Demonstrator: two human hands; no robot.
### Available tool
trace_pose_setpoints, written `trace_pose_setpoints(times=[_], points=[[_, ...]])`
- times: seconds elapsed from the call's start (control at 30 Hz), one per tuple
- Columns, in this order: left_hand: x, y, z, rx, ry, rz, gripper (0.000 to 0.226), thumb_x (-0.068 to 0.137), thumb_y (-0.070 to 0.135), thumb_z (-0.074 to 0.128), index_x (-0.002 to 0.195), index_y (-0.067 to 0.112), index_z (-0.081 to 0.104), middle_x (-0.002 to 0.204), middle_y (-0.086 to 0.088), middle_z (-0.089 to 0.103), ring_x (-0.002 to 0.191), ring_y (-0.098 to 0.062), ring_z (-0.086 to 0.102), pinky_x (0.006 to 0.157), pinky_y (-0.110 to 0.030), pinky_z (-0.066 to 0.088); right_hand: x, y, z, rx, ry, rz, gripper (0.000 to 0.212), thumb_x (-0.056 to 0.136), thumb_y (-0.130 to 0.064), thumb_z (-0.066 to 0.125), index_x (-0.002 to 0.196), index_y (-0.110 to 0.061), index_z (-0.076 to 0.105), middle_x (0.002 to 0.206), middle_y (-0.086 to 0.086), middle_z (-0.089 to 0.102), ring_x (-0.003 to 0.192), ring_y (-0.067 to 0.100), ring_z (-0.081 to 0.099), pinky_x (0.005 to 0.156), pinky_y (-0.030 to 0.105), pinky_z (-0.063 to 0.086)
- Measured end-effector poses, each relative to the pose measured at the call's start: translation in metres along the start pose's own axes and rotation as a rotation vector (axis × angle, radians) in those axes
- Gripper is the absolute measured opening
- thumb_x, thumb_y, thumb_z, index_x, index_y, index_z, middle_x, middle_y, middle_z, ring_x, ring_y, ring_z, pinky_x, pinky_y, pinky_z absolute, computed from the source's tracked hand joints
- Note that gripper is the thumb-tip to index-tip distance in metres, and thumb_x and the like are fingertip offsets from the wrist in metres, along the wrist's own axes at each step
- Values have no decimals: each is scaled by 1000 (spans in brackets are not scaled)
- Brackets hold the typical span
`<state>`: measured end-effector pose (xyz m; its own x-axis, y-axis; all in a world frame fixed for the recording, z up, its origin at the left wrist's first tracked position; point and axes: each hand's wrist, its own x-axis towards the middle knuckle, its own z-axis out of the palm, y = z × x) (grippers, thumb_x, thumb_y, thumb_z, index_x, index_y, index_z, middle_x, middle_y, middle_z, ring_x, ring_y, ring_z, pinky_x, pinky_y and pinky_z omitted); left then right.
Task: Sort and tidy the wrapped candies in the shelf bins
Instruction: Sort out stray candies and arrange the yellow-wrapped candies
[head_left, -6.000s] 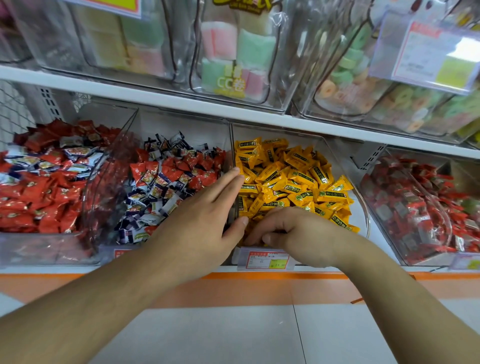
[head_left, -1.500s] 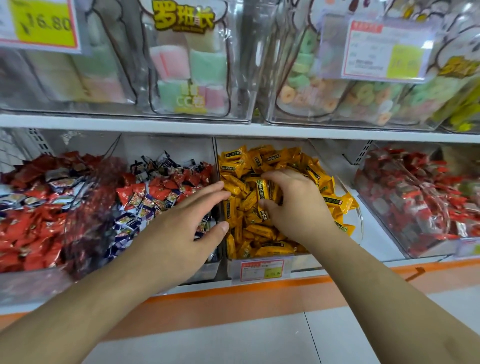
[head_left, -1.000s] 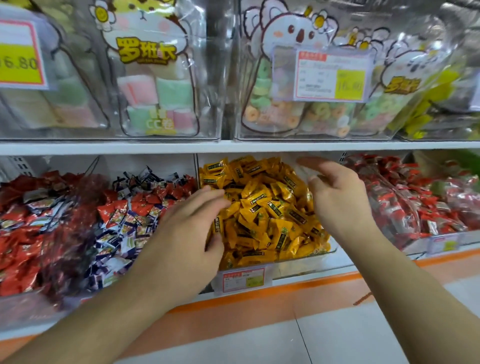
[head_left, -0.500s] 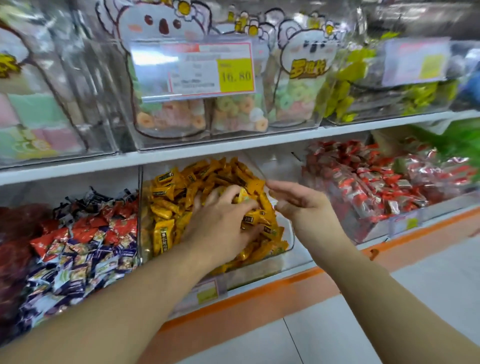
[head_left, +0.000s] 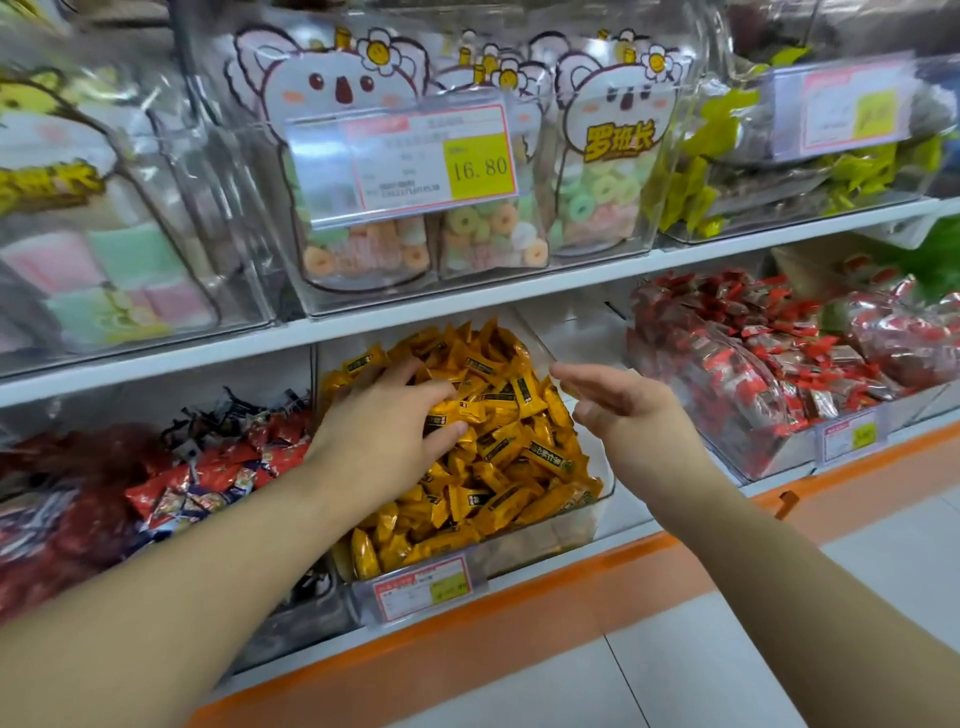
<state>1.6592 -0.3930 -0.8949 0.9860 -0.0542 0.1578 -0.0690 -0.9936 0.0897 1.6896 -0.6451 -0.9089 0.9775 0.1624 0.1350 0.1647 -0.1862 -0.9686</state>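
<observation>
A clear shelf bin (head_left: 582, 525) on the lower shelf holds a heap of yellow wrapped candies (head_left: 498, 457). My left hand (head_left: 384, 431) lies palm down on the left side of the heap, fingers spread and curled over the wrappers. Whether it grips any candy I cannot tell. My right hand (head_left: 618, 400) hovers at the bin's right wall, fingers apart, holding nothing. To the left, another bin holds mixed red and blue-white candies (head_left: 197, 478). To the right, a bin holds red wrapped candies (head_left: 737, 364).
The upper shelf (head_left: 519, 286) carries clear bins with bagged ring gummies (head_left: 483, 234) behind a 16.80 price tag (head_left: 415, 161), marshmallow bags at left, and yellow-green candies (head_left: 696, 176) at right. An orange shelf base (head_left: 467, 634) and pale floor tiles lie below.
The view has swung right. My left hand moved from the red and blue bin's edge onto the yellow heap. My right hand lifted off the heap to its right side.
</observation>
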Motion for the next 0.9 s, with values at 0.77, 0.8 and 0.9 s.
trace_pose_setpoints(times=[0.77, 0.8, 0.9], points=[[11, 69, 19, -48, -76, 217, 63, 90, 76, 50, 146, 51, 37, 140, 13, 42, 133, -21, 42, 111, -49, 31, 1, 4, 1, -31, 9, 19, 50, 102, 1, 53, 117, -42, 75, 123, -17, 72, 121, -2, 61, 100, 24, 50], [12, 66, 20, -7, -53, 227, 60, 91, 75, 50, 145, 52, 37, 134, 11, 47, 129, -21, 45, 108, -49, 33, 2, 5, 2, -36, 13, 17, 50, 102, 1, 53, 118, -41, 75, 123, -18, 72, 121, -3, 61, 100, 24, 50], [12, 58, 20, 28, -31, 239, 46, 95, 70, 48, 136, 47, 48, 120, 12, 59, 120, -19, 52, 104, -46, 37, 2, 5, 2, -62, 21, 16, 50, 101, 1, 52, 117, -41, 75, 122, -20, 72, 119, -4, 62, 100, 26, 53]])
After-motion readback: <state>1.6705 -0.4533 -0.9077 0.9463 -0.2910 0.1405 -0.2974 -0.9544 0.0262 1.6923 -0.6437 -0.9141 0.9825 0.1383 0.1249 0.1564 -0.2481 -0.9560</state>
